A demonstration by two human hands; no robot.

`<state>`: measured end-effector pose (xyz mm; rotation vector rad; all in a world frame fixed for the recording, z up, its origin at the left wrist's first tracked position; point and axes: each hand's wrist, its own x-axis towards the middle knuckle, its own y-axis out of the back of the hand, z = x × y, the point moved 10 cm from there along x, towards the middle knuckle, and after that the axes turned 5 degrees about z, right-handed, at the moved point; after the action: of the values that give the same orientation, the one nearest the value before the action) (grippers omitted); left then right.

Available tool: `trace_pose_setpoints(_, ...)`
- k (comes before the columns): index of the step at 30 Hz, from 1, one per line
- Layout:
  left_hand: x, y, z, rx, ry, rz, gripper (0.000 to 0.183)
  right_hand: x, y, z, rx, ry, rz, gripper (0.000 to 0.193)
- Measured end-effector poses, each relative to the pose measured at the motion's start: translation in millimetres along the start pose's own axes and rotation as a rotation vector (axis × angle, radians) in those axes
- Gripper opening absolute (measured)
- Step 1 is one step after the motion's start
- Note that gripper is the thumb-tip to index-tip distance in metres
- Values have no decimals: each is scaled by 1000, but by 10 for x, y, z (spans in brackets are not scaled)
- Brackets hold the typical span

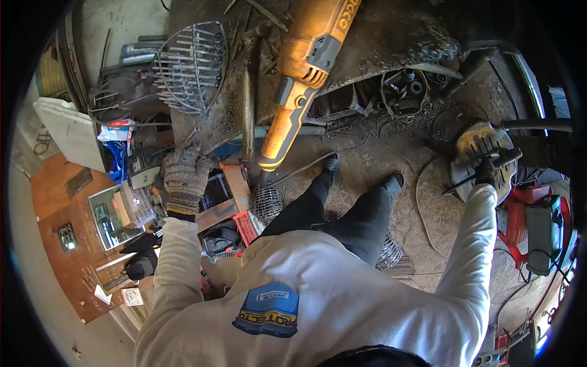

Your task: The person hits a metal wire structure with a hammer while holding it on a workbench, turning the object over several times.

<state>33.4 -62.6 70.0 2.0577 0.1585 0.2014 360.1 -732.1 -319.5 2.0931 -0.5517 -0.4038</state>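
Observation:
My left hand (185,182), in a grey knit glove, is at the near left corner of the dark metal workbench (385,49). Its fingers are drawn together at the bench edge; what they hold, if anything, is too small to make out. Out to the right, my right hand (487,173) is closed round a dark bar (507,159) above a round, slotted metal plate (471,147). An orange and grey angle grinder (302,85) lies across the bench, its handle end reaching past the near edge. Beside my left hand sits an oval cage of welded metal rods (191,67).
A metal pipe (249,98) lies by the grinder. A tub of metal fittings (405,92) is under the bench edge. Red crates (246,227) and wire baskets (268,205) are on the floor left of my legs. Cables cross the floor near a red and grey machine (543,226).

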Motion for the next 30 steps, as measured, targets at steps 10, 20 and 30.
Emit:
trace_pose_setpoints(10, -77, -110, -272, -89, 47, 54, 33, -1623, 1262, -80, 857, -428, 208, 48)
trace_pose_setpoints(20, 745, 56, -1641, -761, 134, 489, 25, -3443, 2572, 188, 914, -35, 268, 41)
trace_pose_setpoints(30, 2182, -657, -2136, -1085, -22, 440, 31, -5444, 2479, -879, 1337, -36, 122, 53)
